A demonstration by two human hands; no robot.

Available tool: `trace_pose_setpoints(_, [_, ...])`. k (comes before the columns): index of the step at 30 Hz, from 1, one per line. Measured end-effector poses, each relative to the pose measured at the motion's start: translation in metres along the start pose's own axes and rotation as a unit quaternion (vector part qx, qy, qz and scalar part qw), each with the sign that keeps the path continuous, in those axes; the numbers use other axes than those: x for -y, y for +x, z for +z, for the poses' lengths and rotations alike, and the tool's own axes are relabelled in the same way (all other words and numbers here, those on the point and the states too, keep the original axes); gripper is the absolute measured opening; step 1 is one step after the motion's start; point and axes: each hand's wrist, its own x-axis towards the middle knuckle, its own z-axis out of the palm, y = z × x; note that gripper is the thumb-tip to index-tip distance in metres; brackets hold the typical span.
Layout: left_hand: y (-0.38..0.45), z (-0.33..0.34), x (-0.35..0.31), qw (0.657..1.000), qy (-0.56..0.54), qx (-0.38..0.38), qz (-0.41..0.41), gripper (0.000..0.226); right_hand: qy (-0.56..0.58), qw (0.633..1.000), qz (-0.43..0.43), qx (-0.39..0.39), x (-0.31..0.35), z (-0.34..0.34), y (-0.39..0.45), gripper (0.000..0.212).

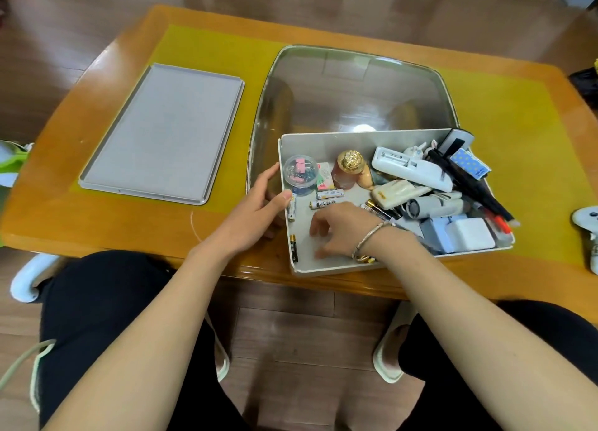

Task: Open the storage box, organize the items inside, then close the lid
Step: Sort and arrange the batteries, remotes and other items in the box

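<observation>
The white storage box (356, 138) stands open at the table's front edge, turned at a slant. Its grey lid (161, 132) lies flat on the table to the left. My left hand (259, 207) grips the box's left wall, thumb over the rim. My right hand (339, 226) is inside the box, fingers bent down onto the bare floor among loose batteries (323, 204); I see nothing in it. A round clear tub of binder clips (300, 171) and a gold-capped bottle (349, 168) stand at the back. A white remote (411, 168), black pens (469, 184) and a white adapter (469, 233) are piled on the right.
A large clear tray with rounded corners (356, 84) lies under and behind the box. A white object (587, 217) sits at the table's right edge. The box's near corner reaches the table's front edge, above my knees.
</observation>
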Motion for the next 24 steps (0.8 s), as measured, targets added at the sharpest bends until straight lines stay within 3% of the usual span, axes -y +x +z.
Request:
trace_pose_setpoints(3, [-0.001, 0.000, -0.001, 1.000, -0.001, 0.001, 0.001, 0.060, 0.003, 1.000, 0.003, -0.013, -0.009, 0.002, -0.006, 0.027])
trace_pose_setpoints(8, [-0.001, 0.001, -0.001, 1.000, -0.003, 0.005, 0.000, 0.063, 0.043, 0.982, 0.111, -0.149, -0.037, -0.012, -0.031, 0.030])
trace_pose_setpoints(12, [0.000, 0.001, 0.001, 1.000, 0.000, 0.001, 0.001, 0.063, -0.026, 0.971, 0.218, -0.091, -0.059, -0.016, -0.044, 0.020])
trace_pose_setpoints(15, [0.000, 0.001, 0.003, 1.000, -0.002, -0.002, 0.004, 0.061, -0.009, 0.969, 0.225, -0.097, -0.061, -0.018, -0.046, 0.009])
trace_pose_setpoints(17, [0.001, 0.002, 0.004, 1.000, -0.010, -0.001, 0.005, 0.058, 0.016, 0.963, 0.225, -0.147, -0.060, -0.022, -0.049, 0.009])
trace_pose_setpoints(20, [0.002, 0.002, 0.004, 1.000, -0.019, 0.003, 0.006, 0.062, 0.069, 0.923, 0.233, -0.300, -0.068, -0.036, -0.056, 0.008])
trace_pose_setpoints(22, [0.002, 0.002, 0.004, 1.000, -0.022, 0.005, 0.004, 0.064, 0.059, 0.892, 0.233, -0.381, -0.079, -0.049, -0.060, 0.006])
trace_pose_setpoints(24, [0.001, 0.002, 0.004, 1.000, -0.020, 0.003, 0.005, 0.061, 0.013, 0.875, 0.249, -0.415, -0.089, -0.061, -0.060, 0.016])
